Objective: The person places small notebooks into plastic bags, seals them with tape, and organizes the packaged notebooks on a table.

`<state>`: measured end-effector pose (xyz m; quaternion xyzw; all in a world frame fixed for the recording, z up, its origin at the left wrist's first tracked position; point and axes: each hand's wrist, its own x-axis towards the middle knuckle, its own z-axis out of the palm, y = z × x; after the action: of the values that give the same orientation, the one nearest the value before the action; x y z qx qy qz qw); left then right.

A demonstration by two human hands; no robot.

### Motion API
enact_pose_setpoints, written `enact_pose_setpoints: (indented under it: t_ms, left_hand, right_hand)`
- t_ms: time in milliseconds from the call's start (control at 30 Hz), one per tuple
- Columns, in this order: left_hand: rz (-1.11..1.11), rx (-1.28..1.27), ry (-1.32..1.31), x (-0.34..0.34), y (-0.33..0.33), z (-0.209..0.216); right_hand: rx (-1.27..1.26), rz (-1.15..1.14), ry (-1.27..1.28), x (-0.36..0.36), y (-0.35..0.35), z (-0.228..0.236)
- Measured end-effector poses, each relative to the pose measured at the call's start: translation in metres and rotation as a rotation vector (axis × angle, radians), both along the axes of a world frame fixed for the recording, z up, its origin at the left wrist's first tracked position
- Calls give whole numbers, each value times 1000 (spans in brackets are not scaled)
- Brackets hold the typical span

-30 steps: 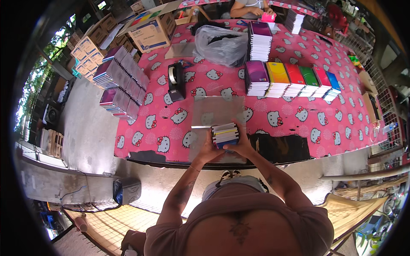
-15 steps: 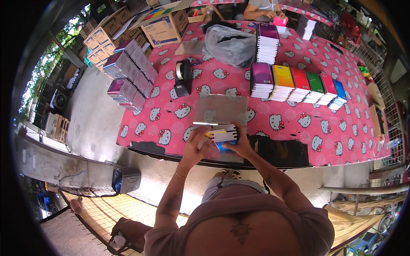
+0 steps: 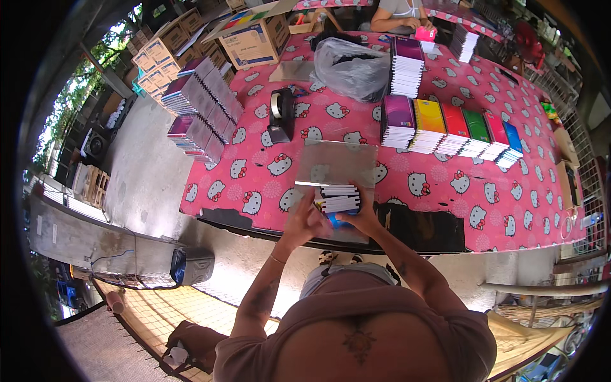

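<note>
A small stack of spiral notebooks (image 3: 340, 200) stands near the table's front edge, white page edges up and a blue cover toward me. My right hand (image 3: 365, 218) grips its right side, with the thumb across the blue cover. At the stack's left side is my left hand (image 3: 301, 221), fingers stretched and apart, partly smeared by motion. Just beyond the stack, a clear plastic sleeve (image 3: 337, 158) lies flat on the table, and part of it seems to run under the notebooks.
A black tape dispenser (image 3: 280, 118) stands beyond my left hand. Notebook piles in several colours (image 3: 428, 127) line the right, and sleeved stacks (image 3: 200, 105) the left. Farther back are a plastic bag (image 3: 350, 69), a cardboard box (image 3: 254, 43) and a co-worker's hands (image 3: 417, 24) holding a pink notebook.
The notebooks sit more evenly in the stack, and less of a yellow cover shows. My left fingers have straightened along its left side. My right hand keeps its grip. The whole view has shifted slightly.
</note>
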<state>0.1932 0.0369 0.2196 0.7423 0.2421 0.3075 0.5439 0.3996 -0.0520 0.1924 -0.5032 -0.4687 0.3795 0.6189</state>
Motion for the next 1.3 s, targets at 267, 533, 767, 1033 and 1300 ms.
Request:
enact_pose_setpoints:
  t_ms: [267,533,767,1033,1300]
  left_hand:
    - [-24,153,42,30,1,-33]
    - [-100,197,218,22,16,1]
    - [-66,397,470,32,10,64]
    - [-133,869,722,74,-7,91]
    - [281,-253,254,50,73,23]
  right_hand:
    - [84,9,30,-9,6,1]
    - [-75,98,-79,11,1,9]
    - [-139,101,-111,17,1,3]
    - [-59,54,-184,11,6,-2]
    - [-425,24,684,33,6,2]
